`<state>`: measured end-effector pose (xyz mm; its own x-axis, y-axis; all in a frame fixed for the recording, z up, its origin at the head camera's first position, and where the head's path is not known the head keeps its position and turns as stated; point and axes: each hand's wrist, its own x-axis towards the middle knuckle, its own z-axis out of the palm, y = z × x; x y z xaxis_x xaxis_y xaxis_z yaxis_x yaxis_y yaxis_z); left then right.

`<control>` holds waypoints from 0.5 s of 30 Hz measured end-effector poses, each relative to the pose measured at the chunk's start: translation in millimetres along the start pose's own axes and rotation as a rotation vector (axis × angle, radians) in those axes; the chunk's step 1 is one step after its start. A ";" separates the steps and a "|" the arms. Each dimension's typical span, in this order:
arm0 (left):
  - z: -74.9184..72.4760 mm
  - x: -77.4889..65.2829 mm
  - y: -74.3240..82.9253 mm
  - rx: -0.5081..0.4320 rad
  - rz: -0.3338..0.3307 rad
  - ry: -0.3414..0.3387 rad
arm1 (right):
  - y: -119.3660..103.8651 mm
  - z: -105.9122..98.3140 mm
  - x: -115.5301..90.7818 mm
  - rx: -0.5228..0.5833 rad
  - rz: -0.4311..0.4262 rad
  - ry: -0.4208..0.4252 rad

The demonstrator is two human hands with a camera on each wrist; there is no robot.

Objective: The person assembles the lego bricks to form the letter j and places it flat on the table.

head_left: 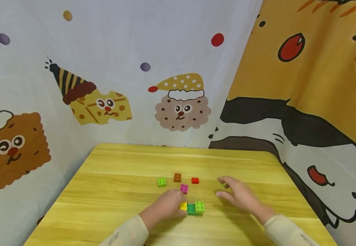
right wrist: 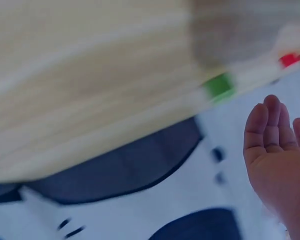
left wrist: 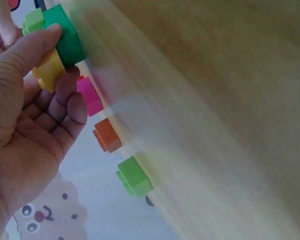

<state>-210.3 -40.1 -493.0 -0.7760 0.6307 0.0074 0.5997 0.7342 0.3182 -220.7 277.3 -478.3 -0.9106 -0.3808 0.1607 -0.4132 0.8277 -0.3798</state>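
My left hand (head_left: 168, 204) pinches a small stack of toy building bricks near the middle of the table. A yellow brick (left wrist: 51, 69) and a light green brick (head_left: 199, 206) sit side by side on a longer dark green brick (left wrist: 65, 37). The left thumb lies against the dark green brick, with fingers curled about the yellow one. To the right, my right hand (head_left: 238, 195) holds nothing, its fingers fairly straight. Close to that hand is a green brick (right wrist: 220, 87), mostly hidden by the fingers in the head view and blurred in the right wrist view.
Beyond the stack, loose bricks lie on the wooden table (head_left: 119, 164): a pink one (head_left: 184, 189) nearest, then light green (head_left: 161, 182), brown (head_left: 177, 177) and red (head_left: 195, 180). A cartoon-printed cloth (head_left: 119, 51) hangs behind the table.
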 end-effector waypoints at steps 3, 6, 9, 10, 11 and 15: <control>-0.5 0.4 0.5 -0.012 -0.009 -0.005 | 25.8 -13.8 4.0 -0.022 0.059 0.031; -2.3 -0.1 1.4 -0.029 -0.018 -0.013 | 44.7 -21.9 7.0 -0.006 0.112 -0.002; -2.5 -0.5 1.7 -0.025 -0.017 -0.020 | 55.3 -22.4 9.6 -0.012 0.112 -0.046; -2.9 -0.7 1.8 -0.023 -0.013 -0.018 | 57.1 -21.5 10.6 -0.018 0.106 -0.056; -3.0 -0.7 1.9 -0.021 -0.011 -0.020 | 58.6 -20.0 11.7 -0.027 0.095 -0.064; -3.1 -0.6 2.1 -0.019 -0.012 -0.017 | 60.0 -12.3 17.4 -0.050 0.079 -0.066</control>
<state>-209.2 -39.7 -489.4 -0.7795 0.6263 -0.0128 0.5865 0.7369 0.3362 -261.5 325.4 -487.1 -0.9382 -0.3388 0.0709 -0.3419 0.8748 -0.3431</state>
